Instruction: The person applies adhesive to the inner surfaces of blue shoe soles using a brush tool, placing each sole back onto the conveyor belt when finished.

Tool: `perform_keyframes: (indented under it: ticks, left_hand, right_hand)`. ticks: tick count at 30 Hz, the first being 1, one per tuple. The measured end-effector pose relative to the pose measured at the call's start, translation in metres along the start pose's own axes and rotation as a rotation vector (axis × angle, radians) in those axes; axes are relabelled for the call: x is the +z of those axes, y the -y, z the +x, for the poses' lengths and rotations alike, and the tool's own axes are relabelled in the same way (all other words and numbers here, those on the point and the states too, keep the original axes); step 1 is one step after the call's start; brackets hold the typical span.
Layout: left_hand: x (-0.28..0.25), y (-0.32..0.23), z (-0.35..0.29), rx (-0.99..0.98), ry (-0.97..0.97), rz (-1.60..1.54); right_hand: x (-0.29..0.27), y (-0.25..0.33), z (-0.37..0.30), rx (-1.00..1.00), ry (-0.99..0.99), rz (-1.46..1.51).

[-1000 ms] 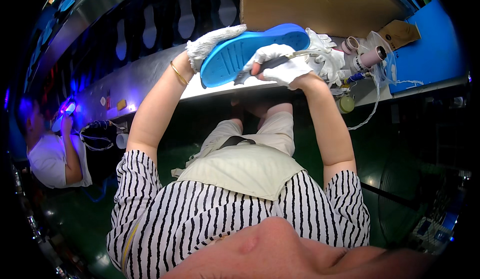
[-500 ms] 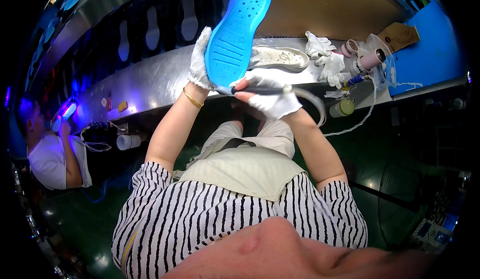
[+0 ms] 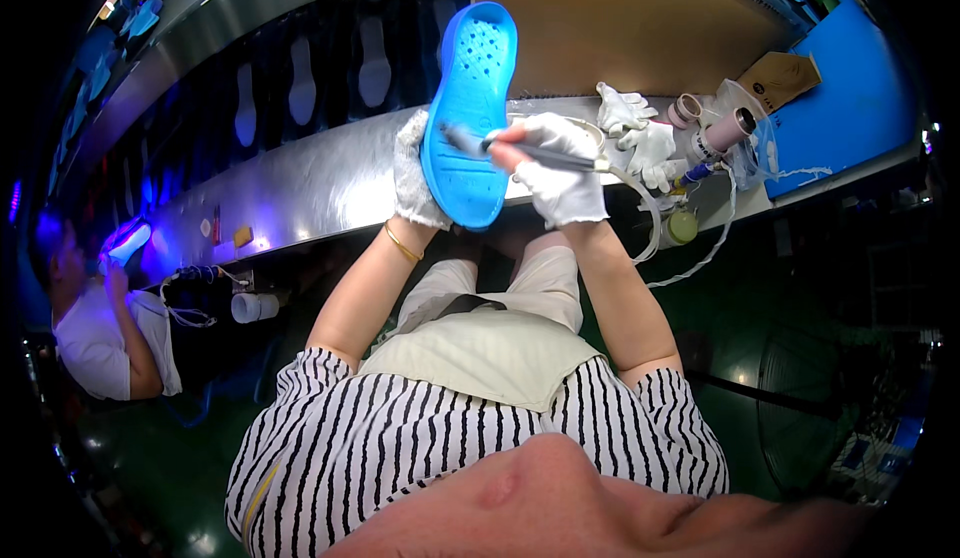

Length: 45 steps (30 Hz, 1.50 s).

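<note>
My left hand (image 3: 412, 178), in a white knit glove, grips the left edge of a blue shoe sole (image 3: 472, 83). The sole is held up over the bench edge, its hollow side with holes and ridges facing me. In my right hand (image 3: 568, 183), gloved but with bare fingertips, is a dark-handled brush (image 3: 555, 157). Its blurred bristles are over the middle of the sole; whether they touch cannot be told. A pale hose (image 3: 652, 228) runs from the brush's back end. Behind my right hand, a white sole (image 3: 590, 133) on the bench is mostly hidden.
A metal bench (image 3: 310, 198) runs across, with a yellow block (image 3: 243, 237) at left. White gloves (image 3: 648, 148), a pink flask (image 3: 728, 130) and a tape roll (image 3: 685, 110) lie at right. A cardboard sheet (image 3: 620, 28) stands behind. A co-worker (image 3: 110, 338) works at far left.
The blue sole has come lower and stands more upright. My right hand has moved the brush up from the sole's near end to its middle.
</note>
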State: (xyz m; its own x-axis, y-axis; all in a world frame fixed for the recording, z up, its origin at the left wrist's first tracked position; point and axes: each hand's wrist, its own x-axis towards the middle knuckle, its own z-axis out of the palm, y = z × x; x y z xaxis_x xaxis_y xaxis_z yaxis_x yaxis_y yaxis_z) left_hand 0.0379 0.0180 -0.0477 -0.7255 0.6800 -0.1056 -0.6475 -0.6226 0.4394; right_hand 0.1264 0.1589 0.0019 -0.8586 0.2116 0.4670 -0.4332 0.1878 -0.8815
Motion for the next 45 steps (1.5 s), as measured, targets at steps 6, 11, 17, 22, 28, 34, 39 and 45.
perform_keyframes:
  ticks: [6,11,17,22,28,34,39,45]
  left_hand:
    - [0.001,0.010,0.004,0.017,0.115,-0.098]
    - [0.020,0.004,-0.007,-0.077,0.132,-0.035]
    - [0.015,0.004,-0.002,-0.184,0.231,-0.018]
    - [0.014,-0.013,0.001,-0.028,-0.018,0.147]
    - [0.025,-0.028,0.008,-0.003,0.044,0.276]
    - [0.052,-0.047,0.006,0.072,0.083,0.377]
    - [0.114,-0.093,0.037,0.155,0.402,0.489]
    - [0.179,-0.186,0.199,0.520,0.390,0.775]
  right_hand:
    - [0.017,-0.004,0.009,-0.202,-0.136,-0.111]
    - [-0.018,-0.017,0.033,0.048,-0.186,0.112]
    - [-0.024,-0.062,0.060,-0.033,-0.270,0.061]
    - [-0.033,-0.032,0.031,0.192,0.145,0.048]
    - [-0.036,-0.002,0.050,-0.462,0.253,-0.397]
    - [-0.051,0.038,0.029,-0.335,0.426,-0.447]
    - [-0.079,0.053,0.029,-0.345,0.120,-0.337]
    - [-0.074,0.037,0.027,-0.218,-0.050,-0.184]
